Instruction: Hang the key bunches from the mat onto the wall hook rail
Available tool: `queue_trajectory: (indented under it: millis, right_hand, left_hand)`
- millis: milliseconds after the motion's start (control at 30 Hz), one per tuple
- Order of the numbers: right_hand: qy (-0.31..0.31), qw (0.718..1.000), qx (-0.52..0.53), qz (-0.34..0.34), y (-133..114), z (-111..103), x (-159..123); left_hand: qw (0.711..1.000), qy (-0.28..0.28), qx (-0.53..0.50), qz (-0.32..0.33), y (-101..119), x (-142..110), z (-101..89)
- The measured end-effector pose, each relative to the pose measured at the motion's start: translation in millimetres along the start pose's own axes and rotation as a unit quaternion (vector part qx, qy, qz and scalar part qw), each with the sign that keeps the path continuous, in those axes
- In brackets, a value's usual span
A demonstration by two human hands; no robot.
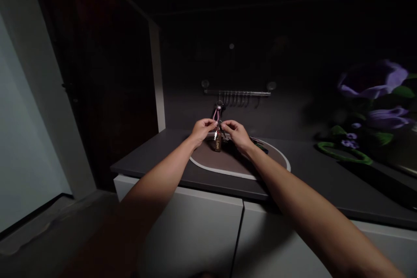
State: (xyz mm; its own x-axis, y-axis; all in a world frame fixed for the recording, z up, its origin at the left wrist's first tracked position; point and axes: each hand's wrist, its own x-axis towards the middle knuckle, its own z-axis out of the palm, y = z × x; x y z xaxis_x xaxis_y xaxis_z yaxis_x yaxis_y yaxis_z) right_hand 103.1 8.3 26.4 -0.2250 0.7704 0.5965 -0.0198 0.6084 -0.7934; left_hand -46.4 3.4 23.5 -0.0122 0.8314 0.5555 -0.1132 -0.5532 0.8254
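Observation:
My left hand [202, 131] and my right hand [237, 133] meet over the counter, each with thumb and fingers pinched on a small metal key ring [220, 122]. Above the ring is a pink strap [216, 114], which reaches up to the hook rail [237, 93] on the wall. Below my fingers hangs a brown, glossy keychain piece [217, 141] with the word "Love" on it. A small dark piece, perhaps a key, shows by my right fingertips. Under both hands lies a brown oval mat [208, 159] with a pale rim.
Dark, thin items [260, 144] lie on the mat behind my right wrist. Purple flowers [389, 117] and a green loop [342, 154] stand at the right of the dark counter [146, 154]. White cabinet doors [198, 221] are below; a dark door [107, 78] is left.

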Motion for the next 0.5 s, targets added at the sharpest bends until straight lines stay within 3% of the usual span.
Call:
queue_trajectory:
  millis: [300, 500]
  right_hand:
    - [0.02, 1.0, 0.009, -0.009, 4.5, -4.8, 1.4]
    - [0.088, 0.994, 0.053, 0.048, -3.6, -9.1, 14.5]
  left_hand:
    - [0.999, 0.015, 0.027, 0.005, 0.6, -1.5, 3.3]
    - [0.987, 0.054, 0.15, 0.017, -4.1, -1.0, 0.5]
